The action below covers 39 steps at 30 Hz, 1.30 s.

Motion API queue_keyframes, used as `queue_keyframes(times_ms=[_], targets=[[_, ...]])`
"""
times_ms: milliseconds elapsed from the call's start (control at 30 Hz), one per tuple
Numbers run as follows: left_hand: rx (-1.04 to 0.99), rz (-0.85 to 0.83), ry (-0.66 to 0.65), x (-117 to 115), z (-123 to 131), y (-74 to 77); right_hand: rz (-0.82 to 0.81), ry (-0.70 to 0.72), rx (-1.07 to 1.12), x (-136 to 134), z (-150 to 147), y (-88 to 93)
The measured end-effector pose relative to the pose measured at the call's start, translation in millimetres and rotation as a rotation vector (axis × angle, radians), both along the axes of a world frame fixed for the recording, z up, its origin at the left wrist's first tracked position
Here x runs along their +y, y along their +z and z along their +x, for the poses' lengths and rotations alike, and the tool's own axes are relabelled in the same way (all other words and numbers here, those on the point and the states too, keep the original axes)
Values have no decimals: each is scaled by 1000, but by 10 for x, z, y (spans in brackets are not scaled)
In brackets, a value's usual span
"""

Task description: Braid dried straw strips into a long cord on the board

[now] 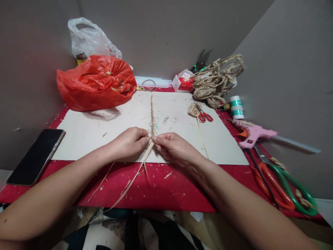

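Observation:
A thin braided straw cord (152,114) lies lengthwise on a white board (125,121), pointing away from me. At its near end my left hand (134,140) and my right hand (169,144) meet, each with thumb and fingers pinched on the straw. Loose pale straw strands (132,178) trail from between the hands over the board's front edge and towards my lap. The exact crossing of the strands is hidden by my fingers.
Left: a red plastic bag (96,85), a phone (36,156). Right: small red scissors (204,116) by coiled straw, a bundle of braided cord (213,83), tape rolls (236,107), a pink glue gun (256,134), large scissors (279,187). Straw scraps litter the red cloth (182,194). Grey walls enclose the table.

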<state>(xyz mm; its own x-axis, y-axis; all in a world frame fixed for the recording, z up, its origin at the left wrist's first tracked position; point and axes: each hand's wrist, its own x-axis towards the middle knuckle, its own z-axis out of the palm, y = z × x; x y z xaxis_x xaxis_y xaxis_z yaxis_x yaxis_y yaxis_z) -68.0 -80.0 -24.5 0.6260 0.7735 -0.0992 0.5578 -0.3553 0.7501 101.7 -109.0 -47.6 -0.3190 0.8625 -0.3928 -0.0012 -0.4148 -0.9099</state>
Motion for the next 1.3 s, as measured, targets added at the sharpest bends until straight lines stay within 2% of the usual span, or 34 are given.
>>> queue_keyframes(times_ms=[300,433,533,600,700,767,867,933,967,1067,1133,1200,1300], targets=[[374,319,-38,-285,84,24,-81,-61,184,-59,-31,-27],[528,366,-92,-410,154,-18,-98,-49,189,-81,-41,-21],[531,365,-114,-469,170,8,-103,-59,185,-86,-39,2],[482,307,-177,-448,128,84,-115,-55,198,-80,-23,14],[312,102,-277,-276,-6,223,-123,-32,243,-61,13,23],[117,-17,-193,-107,-96,255,-126,-22,266,-49,32,25],[-91,-52,28,77,-135,154,-134,-13,276,-35,43,27],[-234,-98,112,96,-81,36,-133,4,277,-29,45,27],[-306,-177,109,77,-39,-18,-128,15,278,-25,47,28],[-438,-547,97,-19,79,-107,-112,58,261,-8,65,25],[-455,-678,133,-58,117,-115,-103,90,228,9,87,15],[-456,-659,145,-54,121,-117,-92,128,183,29,112,-3],[-410,-515,105,-8,105,-157,-50,184,88,56,139,-31]])
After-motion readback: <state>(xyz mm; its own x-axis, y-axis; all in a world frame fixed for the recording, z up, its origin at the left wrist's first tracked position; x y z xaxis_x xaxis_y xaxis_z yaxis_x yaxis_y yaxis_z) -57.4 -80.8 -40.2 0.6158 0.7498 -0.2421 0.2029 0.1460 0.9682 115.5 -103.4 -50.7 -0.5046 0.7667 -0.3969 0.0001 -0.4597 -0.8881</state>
